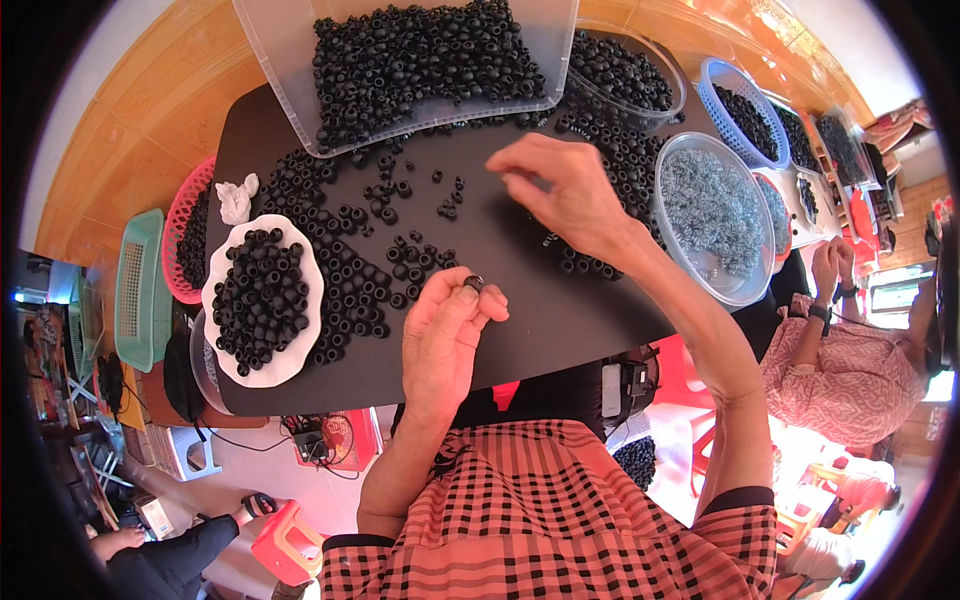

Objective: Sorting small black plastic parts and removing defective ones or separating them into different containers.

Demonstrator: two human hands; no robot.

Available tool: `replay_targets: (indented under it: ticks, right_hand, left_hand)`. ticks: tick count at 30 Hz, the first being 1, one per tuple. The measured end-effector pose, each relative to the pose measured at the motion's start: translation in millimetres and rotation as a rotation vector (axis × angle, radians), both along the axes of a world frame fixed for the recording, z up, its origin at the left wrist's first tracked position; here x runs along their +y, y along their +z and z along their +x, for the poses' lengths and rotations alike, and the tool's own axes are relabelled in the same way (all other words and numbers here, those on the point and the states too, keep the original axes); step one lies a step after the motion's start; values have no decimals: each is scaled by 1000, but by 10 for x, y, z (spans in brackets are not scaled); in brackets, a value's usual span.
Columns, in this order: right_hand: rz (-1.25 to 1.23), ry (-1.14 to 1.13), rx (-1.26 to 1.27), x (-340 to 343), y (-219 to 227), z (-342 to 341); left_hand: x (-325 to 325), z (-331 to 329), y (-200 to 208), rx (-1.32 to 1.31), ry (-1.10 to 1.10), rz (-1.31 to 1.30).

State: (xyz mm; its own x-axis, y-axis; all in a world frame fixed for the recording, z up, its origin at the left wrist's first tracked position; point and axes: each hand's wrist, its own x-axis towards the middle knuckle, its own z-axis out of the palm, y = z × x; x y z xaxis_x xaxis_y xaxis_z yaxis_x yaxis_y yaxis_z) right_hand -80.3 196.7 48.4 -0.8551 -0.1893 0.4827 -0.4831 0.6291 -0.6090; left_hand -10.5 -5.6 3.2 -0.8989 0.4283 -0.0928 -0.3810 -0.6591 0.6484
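Note:
My left hand is closed above the near part of the dark table, pinching a small black ring-like cap between thumb and fingertips. Higher up and to the right, my right hand hovers over the table with bent fingers; a gap shows between thumb and forefinger, and I see nothing in them. Loose black caps spread over the table left of my hands. A few small black pieces lie between them and my right hand. More black caps lie beyond my right wrist.
A clear bin of black parts tips toward me at the back. Left stand a scalloped white plate of caps and a pink basket. Right are a clear tub of small springs and a blue basket. Another person's hands show far right.

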Motion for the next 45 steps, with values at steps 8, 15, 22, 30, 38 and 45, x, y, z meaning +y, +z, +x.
replay_targets:
  ticks: [8, 15, 22, 30, 38, 45]
  right_hand:
    - [271, 241, -30, -127, -181, -450]
    - [-193, 110, -430, -183, 24, -12]
    - [-751, 328, -695, -196, -21, 508]
    - [-860, 266, -621, -209, -7, 681]
    - [-791, 236, -544, -250, -9, 721]
    - [-808, 154, -474, -215, -102, 688]
  left_hand:
    - [11, 38, 21, -10, 15, -55]
    - [-2, 30, -25, -16, 17, -12]
    - [35, -24, 12, -15, -56, 20]
    - [66, -47, -62, -176, -193, 360]
    - [85, 26, 3, -40, -48, 18]
    - [76, -4, 28, -41, -66, 26]
